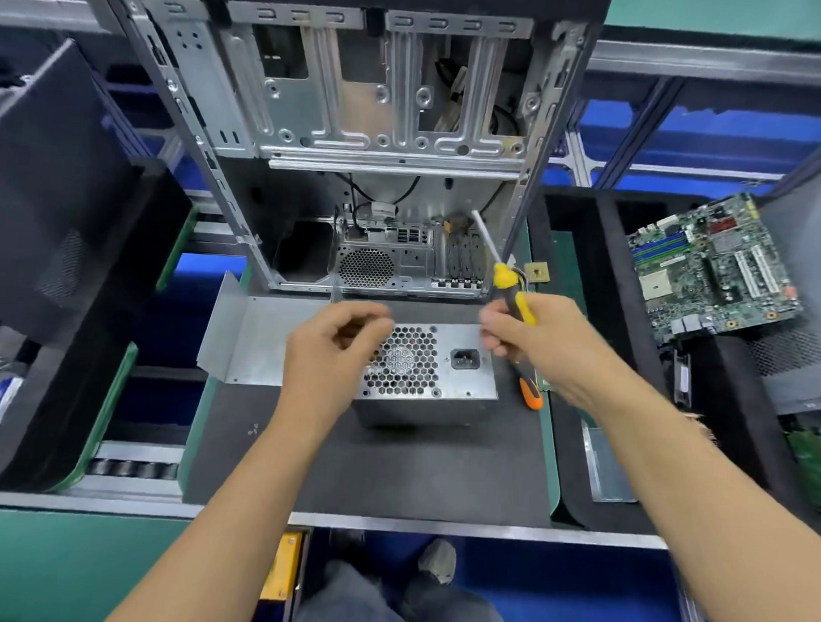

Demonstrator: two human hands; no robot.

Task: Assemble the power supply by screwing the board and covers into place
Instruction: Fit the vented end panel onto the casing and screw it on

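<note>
Head view: power supply unit [425, 372] sits on a dark mat [370, 463] before an open computer case [340, 136], fan grille facing up. Right hand [533, 343] grasps a yellow-handled screwdriver [509, 286], shaft pointing away. Left hand [333, 350] hovers over the unit's left edge, fingers curled; whether it holds anything cannot be told.

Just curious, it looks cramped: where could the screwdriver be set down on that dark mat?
The mat is bare between the power supply and its near edge. Behind it is crowded: the case, the metal cover at left, an orange tool at right.
</note>
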